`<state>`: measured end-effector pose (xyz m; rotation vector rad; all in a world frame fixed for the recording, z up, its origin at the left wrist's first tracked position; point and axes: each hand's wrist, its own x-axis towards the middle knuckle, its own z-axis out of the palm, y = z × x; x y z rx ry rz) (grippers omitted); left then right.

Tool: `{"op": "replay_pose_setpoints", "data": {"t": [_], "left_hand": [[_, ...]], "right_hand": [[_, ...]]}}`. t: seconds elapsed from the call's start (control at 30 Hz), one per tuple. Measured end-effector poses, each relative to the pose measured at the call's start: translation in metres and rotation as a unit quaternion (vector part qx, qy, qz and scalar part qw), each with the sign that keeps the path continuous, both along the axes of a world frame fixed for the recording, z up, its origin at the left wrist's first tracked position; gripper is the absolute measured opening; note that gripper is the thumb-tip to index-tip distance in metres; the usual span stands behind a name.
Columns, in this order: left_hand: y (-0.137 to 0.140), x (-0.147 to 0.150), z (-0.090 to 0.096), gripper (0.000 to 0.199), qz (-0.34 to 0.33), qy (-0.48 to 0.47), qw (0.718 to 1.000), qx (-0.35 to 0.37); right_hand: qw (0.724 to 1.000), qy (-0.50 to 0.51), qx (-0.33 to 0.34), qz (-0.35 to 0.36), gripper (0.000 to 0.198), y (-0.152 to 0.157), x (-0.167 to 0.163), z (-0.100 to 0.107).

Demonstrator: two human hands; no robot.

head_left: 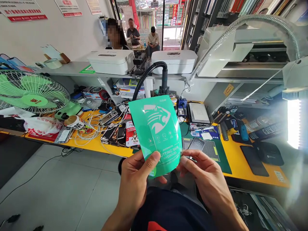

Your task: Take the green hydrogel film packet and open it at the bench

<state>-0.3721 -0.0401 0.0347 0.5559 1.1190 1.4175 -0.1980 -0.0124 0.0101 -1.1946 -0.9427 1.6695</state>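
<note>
A teal pouch (pixel 160 144) printed with a white animal-head logo and "CUTTING SKIN HYDROGEL" is held up in front of me, leaning slightly to the left. My left hand (pixel 136 176) is closed on its lower left part, thumb across the front and fingers behind. At the lower right edge, the thumb and index finger of my right hand (pixel 207 173) pinch the pouch; its other fingers are partly hidden. Behind the pouch lies a green cutting mat (pixel 223 157) with a dark patterned pad (pixel 211 149) on it.
A yellow workbench (pixel 276 166) carries a green fan (pixel 33 99), tangled white cables (pixel 92 126), phone parts (pixel 112 134) and a black phone (pixel 254 160). A black flexible hose (pixel 144 75) rises behind the pouch. A lit lamp (pixel 294 123) hangs at right. Several people are beyond the shelf.
</note>
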Motion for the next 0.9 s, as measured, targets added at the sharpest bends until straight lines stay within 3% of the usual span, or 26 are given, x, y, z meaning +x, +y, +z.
{"op": "replay_pose_setpoints", "data": {"t": [0.5, 0.7, 0.9], "left_hand": [[-0.001, 0.005, 0.003, 0.016, -0.012, -0.085, 0.996, -0.012], [-0.003, 0.009, -0.002, 0.016, 0.024, -0.067, 0.997, -0.023], [-0.006, 0.015, -0.007, 0.017, 0.035, 0.01, 0.999, -0.01]], "right_hand": [[0.999, 0.041, 0.013, 0.013, 0.033, -0.005, -0.007, -0.005], [0.999, 0.041, 0.007, -0.027, 0.031, -0.012, -0.013, -0.003], [0.994, 0.076, -0.057, -0.06, 0.035, -0.015, -0.019, 0.001]]}}
